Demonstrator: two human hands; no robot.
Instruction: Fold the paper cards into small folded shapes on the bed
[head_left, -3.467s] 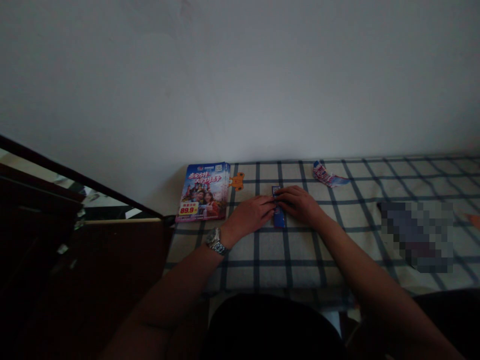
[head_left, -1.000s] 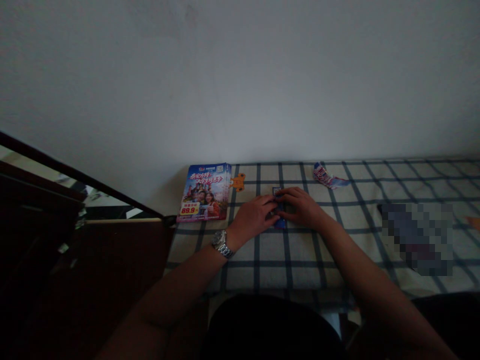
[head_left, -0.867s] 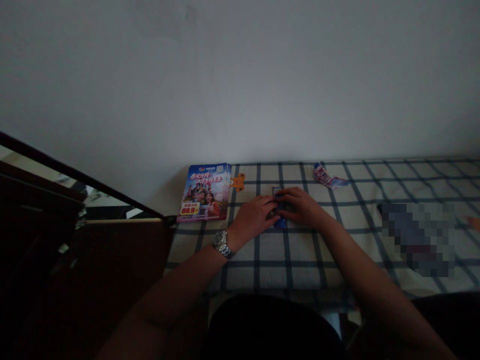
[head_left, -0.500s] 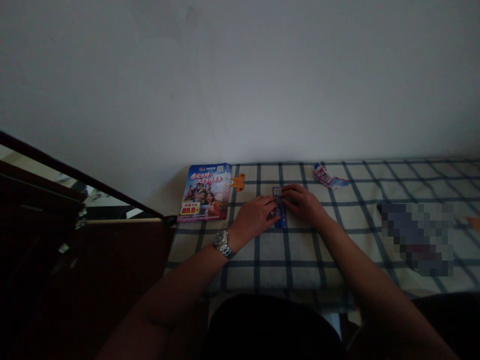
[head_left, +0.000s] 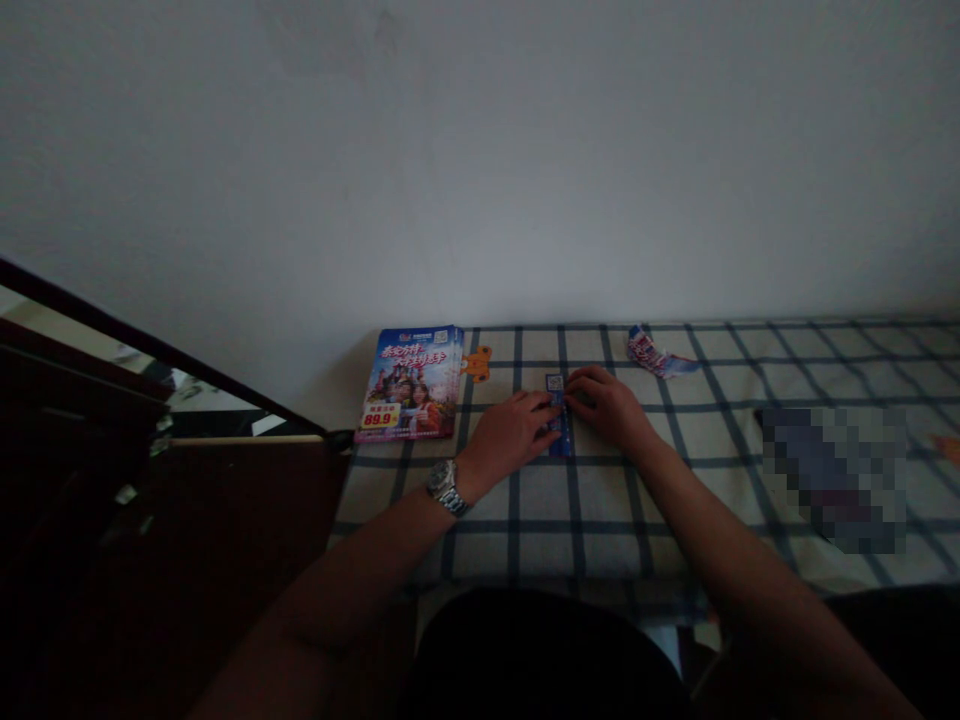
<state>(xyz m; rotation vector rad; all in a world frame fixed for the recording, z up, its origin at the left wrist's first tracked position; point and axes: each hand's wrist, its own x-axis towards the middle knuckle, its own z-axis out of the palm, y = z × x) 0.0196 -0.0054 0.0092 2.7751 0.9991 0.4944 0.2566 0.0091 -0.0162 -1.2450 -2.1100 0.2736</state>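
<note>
A narrow folded flyer (head_left: 556, 384), blue with a QR code at its far end, lies flat on the checked cloth between my two hands. My left hand (head_left: 510, 430), with a metal watch at the wrist, has its fingers stretched over the flyer from the left, thumb apart and pressing near its lower part. The fingers of my right hand (head_left: 604, 402) are bent close together at the flyer's right edge, near its far end. Part of the flyer's print is hidden under my left fingers.
A stack of printed flyers (head_left: 409, 385) lies at the left end of the checked cloth (head_left: 517, 540). Beside it is an orange bear-shaped piece (head_left: 478, 365). A crumpled printed paper (head_left: 656, 355) lies at the back right. Further right is a blurred-out dark object (head_left: 832, 480). A wall stands behind.
My right hand has shifted slightly right along the flyer's edge, so the QR code shows more fully. My left hand stays in place on the flyer.
</note>
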